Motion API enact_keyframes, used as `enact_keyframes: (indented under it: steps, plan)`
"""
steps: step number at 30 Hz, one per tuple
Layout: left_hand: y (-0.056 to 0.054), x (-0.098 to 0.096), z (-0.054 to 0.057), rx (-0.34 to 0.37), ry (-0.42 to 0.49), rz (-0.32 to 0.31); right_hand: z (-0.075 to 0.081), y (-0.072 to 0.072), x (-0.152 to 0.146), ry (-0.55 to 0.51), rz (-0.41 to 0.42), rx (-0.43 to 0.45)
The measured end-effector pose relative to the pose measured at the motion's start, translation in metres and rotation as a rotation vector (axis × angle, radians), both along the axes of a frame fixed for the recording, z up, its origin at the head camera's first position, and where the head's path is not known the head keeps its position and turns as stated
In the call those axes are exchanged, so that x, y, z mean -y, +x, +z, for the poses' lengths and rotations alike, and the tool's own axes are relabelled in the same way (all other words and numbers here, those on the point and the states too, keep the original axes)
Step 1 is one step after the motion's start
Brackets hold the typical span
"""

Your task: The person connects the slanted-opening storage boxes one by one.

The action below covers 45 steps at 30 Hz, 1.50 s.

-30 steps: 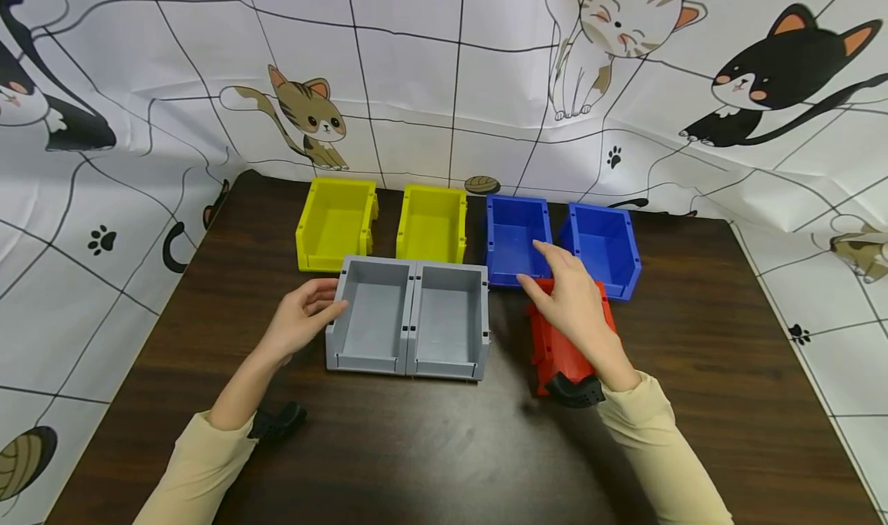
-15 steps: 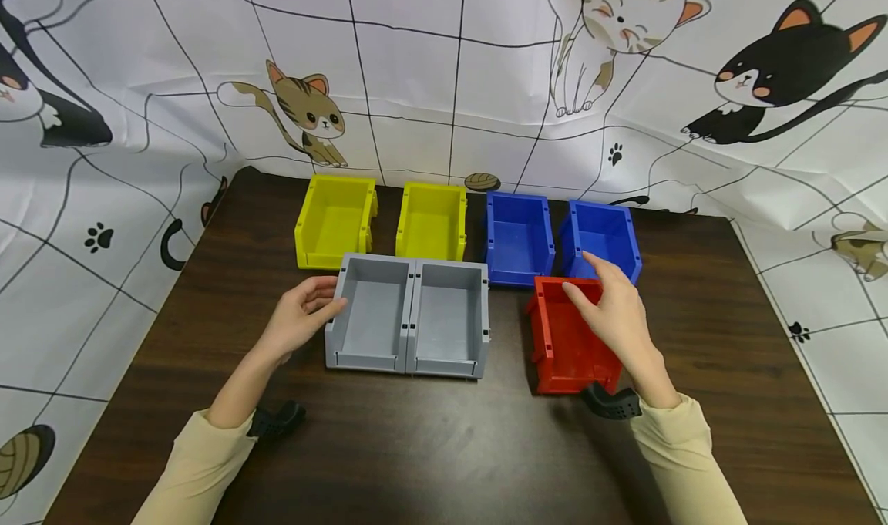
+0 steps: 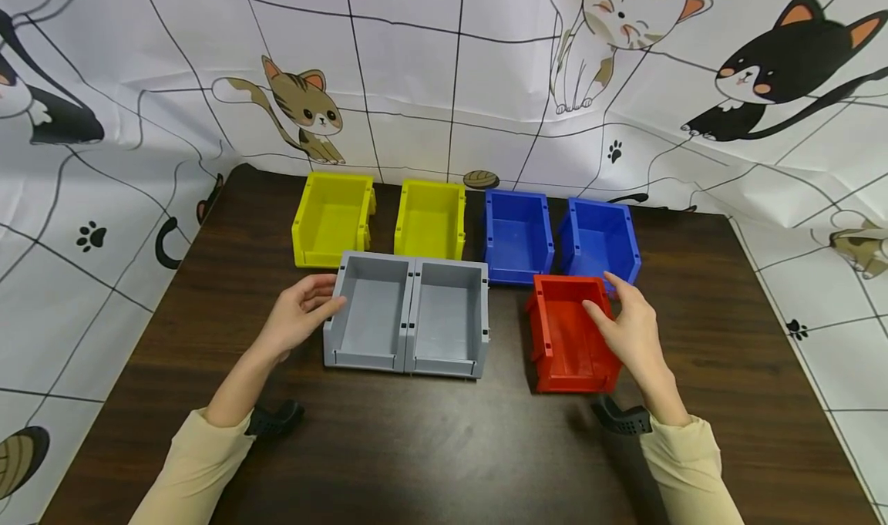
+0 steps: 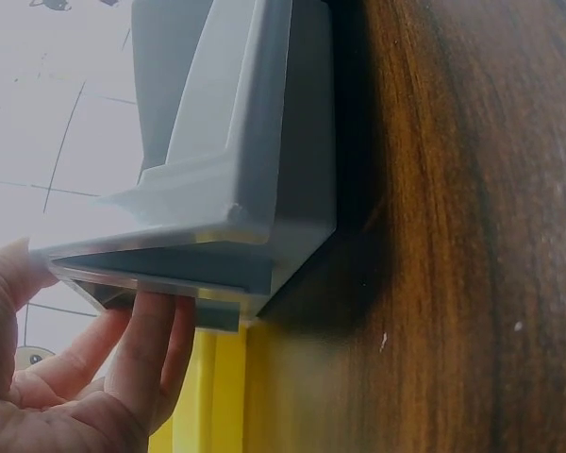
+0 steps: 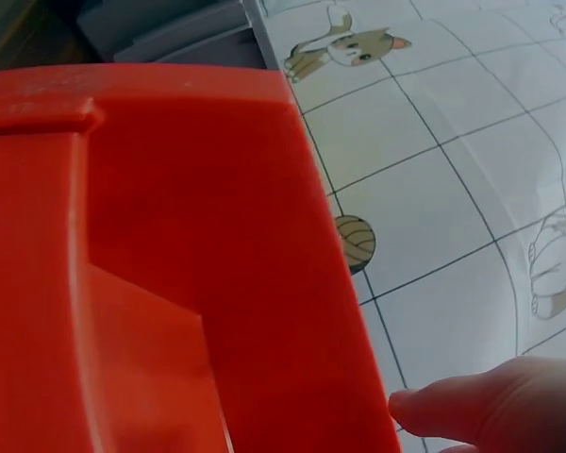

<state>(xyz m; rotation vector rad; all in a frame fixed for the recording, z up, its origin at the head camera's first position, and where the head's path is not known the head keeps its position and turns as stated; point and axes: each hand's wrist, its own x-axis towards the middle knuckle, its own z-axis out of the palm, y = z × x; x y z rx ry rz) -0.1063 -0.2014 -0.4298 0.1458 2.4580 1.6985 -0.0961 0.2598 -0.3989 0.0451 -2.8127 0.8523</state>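
Observation:
In the head view, two grey storage bins [image 3: 447,317] stand side by side, their walls touching. My left hand [image 3: 298,315] grips the left wall of the left grey bin [image 4: 217,179], thumb at the rim and fingers under the outer lip in the left wrist view. A red storage bin [image 3: 572,340] sits apart to their right. My right hand [image 3: 633,332] is at its right wall, thumb and fingers spread. In the right wrist view a fingertip [image 5: 415,406] shows close by the rim of the red bin [image 5: 217,236]; contact is unclear.
Behind the grey bins stand two yellow bins, one at the left [image 3: 333,220] and one beside it [image 3: 430,220]. Two blue bins [image 3: 518,236] stand further right, behind the red one. A cat-printed sheet [image 3: 409,70] hangs behind the dark wooden table [image 3: 416,448].
My right hand has moved rightward from above the red bin to its right side, uncovering its inside. The left hand has stayed on the grey bin.

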Motion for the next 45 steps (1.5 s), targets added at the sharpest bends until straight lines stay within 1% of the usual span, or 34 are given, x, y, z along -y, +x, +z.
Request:
enact_keyframes:
  steps: [6, 10, 20, 26, 31, 36, 41, 45]
  plan:
    - [-0.001, 0.000, 0.001, -0.003, -0.003, 0.000, -0.008, 0.002, -0.005, -0.067, -0.057, -0.004]
    - [-0.002, -0.001, 0.001, -0.010, -0.009, 0.001, -0.013, 0.002, -0.008, -0.094, -0.094, -0.011]
    - [-0.002, -0.002, 0.001, -0.017, -0.003, -0.002, -0.016, 0.001, -0.013, -0.145, -0.149, 0.058]
    - [-0.001, -0.002, 0.000, -0.014, -0.001, 0.003, -0.014, -0.001, -0.015, -0.164, -0.181, 0.110]
    - [-0.001, -0.002, -0.001, -0.011, -0.002, 0.006, -0.010, -0.003, -0.016, -0.174, -0.182, 0.141]
    - [0.000, -0.001, -0.001, -0.008, -0.007, 0.013, -0.003, -0.004, -0.013, -0.186, -0.173, 0.143]
    - [0.000, -0.001, -0.002, -0.009, -0.001, 0.014, 0.007, -0.005, -0.008, -0.192, -0.177, 0.121]
    - [0.000, -0.001, -0.002, -0.008, -0.004, 0.013, 0.014, -0.006, -0.003, -0.191, -0.165, 0.107]
